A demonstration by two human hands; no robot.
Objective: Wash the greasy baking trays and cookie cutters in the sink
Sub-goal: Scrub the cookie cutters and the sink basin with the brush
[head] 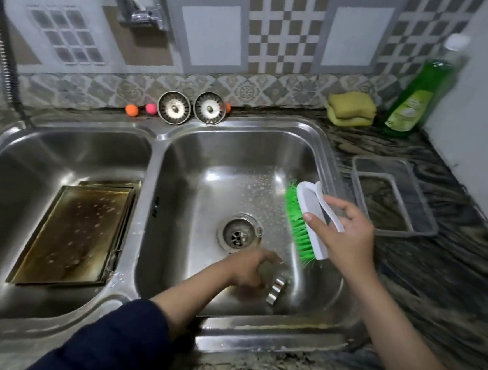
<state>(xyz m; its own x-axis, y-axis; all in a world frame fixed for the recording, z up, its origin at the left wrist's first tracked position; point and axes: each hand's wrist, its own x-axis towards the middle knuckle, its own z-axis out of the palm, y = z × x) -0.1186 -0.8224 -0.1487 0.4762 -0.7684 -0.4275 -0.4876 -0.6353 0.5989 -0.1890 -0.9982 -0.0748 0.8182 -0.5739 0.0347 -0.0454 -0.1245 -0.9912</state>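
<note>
**Trays left basin, cutter right basin**

Greasy baking trays [72,232], browned and burnt-stained, are stacked flat in the left sink basin [11,195]. A shiny metal cookie cutter [277,289] is seen on the right basin [239,161] floor, blurred.

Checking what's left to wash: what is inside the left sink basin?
A greasy, browned baking tray lies in the left basin, apparently stacked on a second tray whose edge shows behind. Anything beneath is covered.

- My right hand [347,233] grips the white scrub brush [310,219], green bristles facing the right basin [239,161].
- My left hand [250,270], blurred, reaches down beside a shiny metal cookie cutter [277,289] near the drain [239,234].
- A greasy baking tray [72,235] lies in the left basin [35,153].
</note>
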